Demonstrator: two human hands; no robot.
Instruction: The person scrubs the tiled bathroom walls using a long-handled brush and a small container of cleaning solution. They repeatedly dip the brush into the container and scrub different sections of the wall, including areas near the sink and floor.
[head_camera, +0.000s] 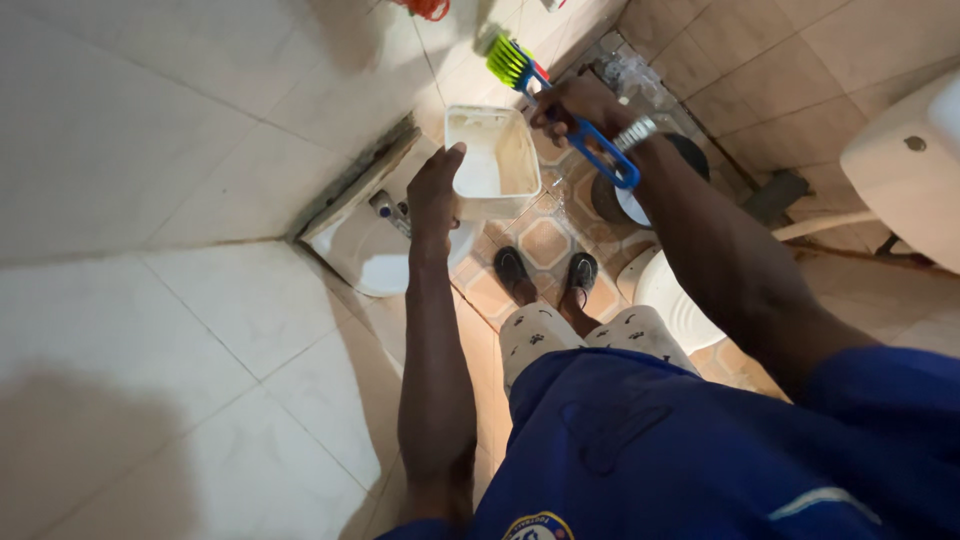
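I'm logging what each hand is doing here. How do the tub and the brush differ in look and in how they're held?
The tub is a white, open rectangular container; the brush is slim, with a blue handle and green bristles. The left hand holds the tub by its rim, opening facing the camera; the right hand wraps around the brush's handle, bristles pointing away. Both are held up over the patterned floor, close together.

Not much packaging for us to spot here: the only thing close is a white rectangular plastic tub (493, 150), open-topped with smeary cream walls inside, gripped at its near-left rim by the left hand (435, 195) just above the sink (365, 255). Label-wise we only get a round badge (537, 526) on the blue shirt (640, 450), yellow-rimmed and cut off by the bottom edge.
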